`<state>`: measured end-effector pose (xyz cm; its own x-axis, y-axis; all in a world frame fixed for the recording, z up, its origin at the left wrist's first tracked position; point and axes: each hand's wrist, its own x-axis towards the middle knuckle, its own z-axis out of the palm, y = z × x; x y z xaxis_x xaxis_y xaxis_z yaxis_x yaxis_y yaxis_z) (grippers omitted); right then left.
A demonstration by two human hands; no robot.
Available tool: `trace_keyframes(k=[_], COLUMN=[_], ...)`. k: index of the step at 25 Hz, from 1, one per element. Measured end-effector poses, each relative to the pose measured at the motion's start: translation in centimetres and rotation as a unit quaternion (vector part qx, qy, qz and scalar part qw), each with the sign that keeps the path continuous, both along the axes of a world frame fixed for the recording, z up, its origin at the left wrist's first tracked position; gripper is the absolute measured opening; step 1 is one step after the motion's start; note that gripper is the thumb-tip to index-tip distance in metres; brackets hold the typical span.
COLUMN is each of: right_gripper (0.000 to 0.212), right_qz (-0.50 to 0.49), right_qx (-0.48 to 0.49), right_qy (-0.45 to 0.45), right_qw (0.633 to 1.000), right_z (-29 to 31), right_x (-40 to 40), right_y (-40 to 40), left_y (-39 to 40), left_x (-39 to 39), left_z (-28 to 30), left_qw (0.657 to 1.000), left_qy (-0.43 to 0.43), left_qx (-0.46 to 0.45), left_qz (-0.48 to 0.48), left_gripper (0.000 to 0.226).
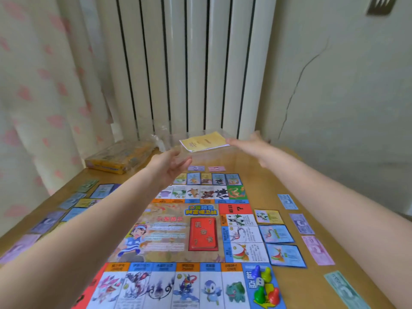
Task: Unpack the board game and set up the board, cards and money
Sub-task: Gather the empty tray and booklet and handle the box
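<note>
The colourful game board (169, 233) lies flat on the wooden table (263, 181), with a red card stack (203, 234) at its centre and several coloured pawns (264, 284) on its near right corner. Both arms stretch over the board to the table's far end. My left hand (171, 166) and my right hand (252, 146) grip opposite sides of a clear plastic tray (207, 153), held just above the table. Yellow papers (204, 142) lie inside the tray. Property cards (275, 234) and paper money (317, 249) are laid in rows to the right of the board.
More cards and notes (71, 201) line the table left of the board, and two small notes (206, 168) lie beyond its far edge. The yellow game box (118, 159) sits at the far left corner. A white radiator (189, 63) and a curtain (33, 108) stand behind.
</note>
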<state>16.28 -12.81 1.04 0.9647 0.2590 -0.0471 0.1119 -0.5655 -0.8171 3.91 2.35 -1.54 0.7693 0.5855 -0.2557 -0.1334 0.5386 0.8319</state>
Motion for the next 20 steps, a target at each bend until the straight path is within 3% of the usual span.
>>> trace_keyframes(k=[2, 4, 6, 8, 10, 12, 17, 20], right_gripper=[0.097, 0.080, 0.073, 0.057, 0.044, 0.036, 0.032, 0.038], right_qz=[-0.008, 0.012, 0.031, 0.026, 0.002, -0.012, -0.018, -0.001], right_qx=[0.172, 0.310, 0.389, 0.427, 0.433, 0.429, 0.388, 0.368], right_qy=[0.147, 0.262, 0.328, 0.345, 0.329, 0.313, 0.305, 0.300], right_qw=[0.974, 0.914, 0.860, 0.835, 0.839, 0.847, 0.869, 0.880], right_z=[-0.6, -0.7, -0.7, -1.1, -1.5, -1.6, -1.4, -1.8], right_x=[-1.3, -2.8, -4.4, -5.4, -5.5, -4.9, -3.0, -2.2], right_y=[2.1, 4.5, 7.1, 9.7, 11.4, 12.0, 11.2, 12.1], left_y=[1.9, 3.1, 3.7, 4.5, 5.7, 8.0, 15.8, 17.5], left_x=[-1.1, -2.0, -2.2, -2.2, -2.3, -2.5, -3.4, -2.5], left_z=[-0.1, 0.0, 0.0, 0.0, -0.4, -1.1, -3.7, -4.2], left_qw=[0.999, 0.998, 0.999, 0.999, 0.997, 0.991, 0.967, 0.961], left_qy=[-0.011, -0.010, -0.005, -0.005, 0.010, 0.051, 0.194, 0.198], left_qx=[-0.005, 0.004, 0.016, 0.028, 0.065, 0.110, 0.140, 0.156], left_qz=[0.037, 0.055, 0.049, 0.024, -0.034, -0.057, 0.086, 0.112], left_gripper=[0.043, 0.043, 0.045, 0.048, 0.047, 0.033, 0.022, 0.032])
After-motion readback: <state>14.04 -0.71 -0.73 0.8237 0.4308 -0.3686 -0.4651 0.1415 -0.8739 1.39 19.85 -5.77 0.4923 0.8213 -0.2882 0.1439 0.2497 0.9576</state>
